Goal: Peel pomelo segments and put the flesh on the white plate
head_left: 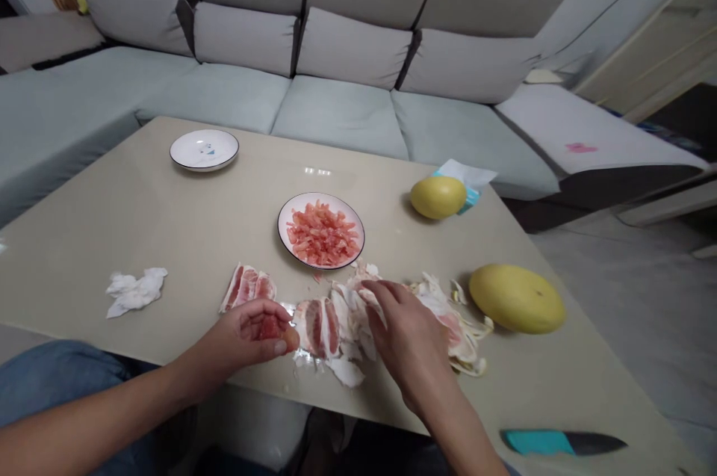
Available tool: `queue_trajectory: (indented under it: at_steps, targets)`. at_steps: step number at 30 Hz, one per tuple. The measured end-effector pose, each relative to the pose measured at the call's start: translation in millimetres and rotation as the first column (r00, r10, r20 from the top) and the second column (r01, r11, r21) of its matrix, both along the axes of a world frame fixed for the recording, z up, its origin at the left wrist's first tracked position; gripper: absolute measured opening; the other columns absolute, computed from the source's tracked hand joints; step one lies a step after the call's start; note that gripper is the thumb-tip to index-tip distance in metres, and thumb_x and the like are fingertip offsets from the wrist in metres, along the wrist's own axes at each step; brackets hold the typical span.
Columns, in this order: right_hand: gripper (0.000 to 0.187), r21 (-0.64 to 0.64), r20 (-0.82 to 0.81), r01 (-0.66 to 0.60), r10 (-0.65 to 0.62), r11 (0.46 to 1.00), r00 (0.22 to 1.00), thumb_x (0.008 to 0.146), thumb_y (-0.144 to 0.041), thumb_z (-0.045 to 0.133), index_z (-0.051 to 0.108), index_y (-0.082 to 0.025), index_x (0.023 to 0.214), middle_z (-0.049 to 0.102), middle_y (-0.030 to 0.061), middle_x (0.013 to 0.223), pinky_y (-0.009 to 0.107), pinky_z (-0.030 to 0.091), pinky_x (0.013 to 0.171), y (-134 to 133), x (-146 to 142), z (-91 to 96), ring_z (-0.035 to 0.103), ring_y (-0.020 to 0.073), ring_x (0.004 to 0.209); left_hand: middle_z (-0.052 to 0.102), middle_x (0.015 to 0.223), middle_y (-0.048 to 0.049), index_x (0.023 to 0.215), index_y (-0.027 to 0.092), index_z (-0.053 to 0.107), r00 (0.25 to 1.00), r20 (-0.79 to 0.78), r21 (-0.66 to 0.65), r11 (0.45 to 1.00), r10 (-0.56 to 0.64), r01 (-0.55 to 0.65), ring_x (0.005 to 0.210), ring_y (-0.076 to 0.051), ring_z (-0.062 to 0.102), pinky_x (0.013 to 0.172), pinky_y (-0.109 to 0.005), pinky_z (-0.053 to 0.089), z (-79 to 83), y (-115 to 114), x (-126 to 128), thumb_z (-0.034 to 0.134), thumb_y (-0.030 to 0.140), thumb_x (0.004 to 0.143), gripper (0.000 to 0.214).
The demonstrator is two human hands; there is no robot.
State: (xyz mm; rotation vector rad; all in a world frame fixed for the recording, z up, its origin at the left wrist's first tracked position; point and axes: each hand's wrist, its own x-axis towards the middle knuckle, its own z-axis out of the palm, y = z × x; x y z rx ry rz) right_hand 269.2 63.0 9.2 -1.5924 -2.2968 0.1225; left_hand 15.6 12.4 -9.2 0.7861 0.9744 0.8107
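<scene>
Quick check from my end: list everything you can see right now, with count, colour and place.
table: one, beige, in front of the sofa
sofa: one, grey, behind table
empty plate: one, white, far left
plate of fruit pieces: one, white with pink flesh, centre
whole pomelos: two, yellow, right side
tissue pack: one, white and blue, behind far pomelo
pomelo segments: several, pink, near edge
peel scraps: pile, white
crumpled tissue: one, white, left
knife: one, teal handle, near right
left hand: holds pink piece
right hand: on the scraps
</scene>
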Motion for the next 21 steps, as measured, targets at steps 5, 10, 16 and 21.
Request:
queue_trajectory:
  at_steps: [5, 10, 16, 21]
  targets:
    - [0.015, -0.104, -0.215, -0.116, 0.091, 0.988, 0.972, 0.087, -0.024, 0.055, 0.069, -0.018, 0.09, 0.071, 0.0096, 0.092, 0.04, 0.047, 0.08, -7, -8, 1.3, 0.064, 0.0263, 0.089, 0.067, 0.081, -0.0005, 0.087, 0.016, 0.065, 0.999, -0.047, -0.022, 1.0, 0.004, -0.005, 0.075, -0.013, 0.058, 0.072, -0.024, 0.041, 9.0, 2, 3, 0.079, 0.031, 0.069, 0.027]
    - [0.035, -0.354, -0.512, -0.288, 0.073, 0.89, 0.856, 0.081, -0.026, 0.068, 0.062, -0.022, 0.115, 0.069, 0.0057, 0.1, 0.032, 0.051, 0.077, -26, -29, 9.8, 0.064, 0.0196, 0.085, 0.069, 0.086, -0.0013, 0.087, 0.017, 0.065, 0.999, -0.04, 0.011, 1.0, -0.003, 0.003, 0.081, -0.015, 0.06, 0.077, -0.027, 0.043, 9.3, 2, 4, 0.078, 0.029, 0.07, 0.025]
    - [0.022, -0.343, -0.69, -0.417, 0.076, 0.842, 0.72, 0.08, -0.019, 0.068, 0.066, -0.023, 0.102, 0.067, 0.0016, 0.085, 0.026, 0.05, 0.071, -41, -56, 9.2, 0.061, 0.0155, 0.076, 0.067, 0.085, -0.0021, 0.09, 0.018, 0.063, 0.994, -0.103, 0.148, 0.988, -0.02, 0.035, 0.085, -0.018, 0.061, 0.078, -0.031, 0.045, 1.1, -2, 5, 0.077, 0.029, 0.071, 0.026]
    - [0.012, -0.39, -0.742, -0.449, 0.015, 0.804, 0.671, 0.083, -0.016, 0.063, 0.068, -0.02, 0.092, 0.067, 0.002, 0.083, 0.024, 0.052, 0.066, -41, -59, 6.9, 0.061, 0.0133, 0.071, 0.064, 0.083, -0.0015, 0.089, 0.017, 0.064, 0.987, -0.16, 0.138, 0.99, -0.013, 0.035, 0.083, -0.018, 0.059, 0.077, -0.03, 0.046, 2.6, -4, 4, 0.078, 0.029, 0.069, 0.027]
